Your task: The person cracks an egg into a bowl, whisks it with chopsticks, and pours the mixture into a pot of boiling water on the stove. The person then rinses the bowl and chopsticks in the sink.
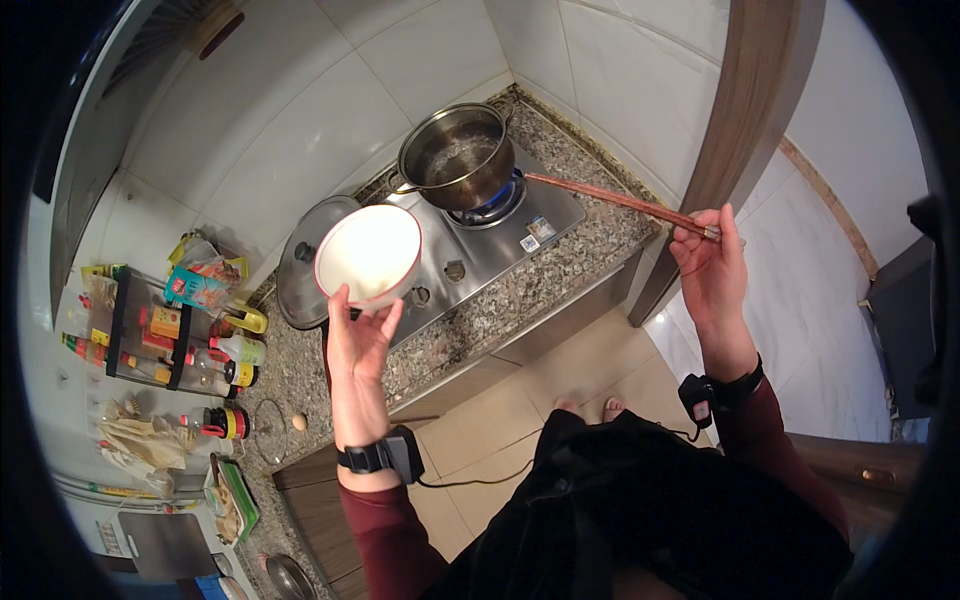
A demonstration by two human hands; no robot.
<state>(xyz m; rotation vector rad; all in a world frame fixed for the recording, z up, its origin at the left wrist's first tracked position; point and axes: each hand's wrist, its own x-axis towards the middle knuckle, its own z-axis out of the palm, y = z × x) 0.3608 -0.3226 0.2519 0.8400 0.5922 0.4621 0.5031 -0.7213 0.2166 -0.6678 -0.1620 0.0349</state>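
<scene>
My left hand point(362, 337) grips a white bowl point(367, 251) with a red rim by its lower edge, tilted so its inside faces me. A pair of reddish-brown wooden chopsticks point(615, 197) is held in my right hand point(709, 274), their tips pointing left towards the stove. Beyond the bowl, a two-handled steel pot point(457, 157) of bubbling liquid sits over a blue flame point(499, 201). The gas cooktop point(480, 251) is stainless steel. Behind the bowl lies a glass pot lid point(300, 281) with a dark knob.
On the left stands a rack point(150, 330) of bottles and seasoning packets. An egg point(299, 422) rests on the granite countertop point(450, 352) near a dark-capped sauce bottle point(225, 423). A metal bowl point(289, 576) is at the lower left. A wooden door frame point(739, 127) rises at right.
</scene>
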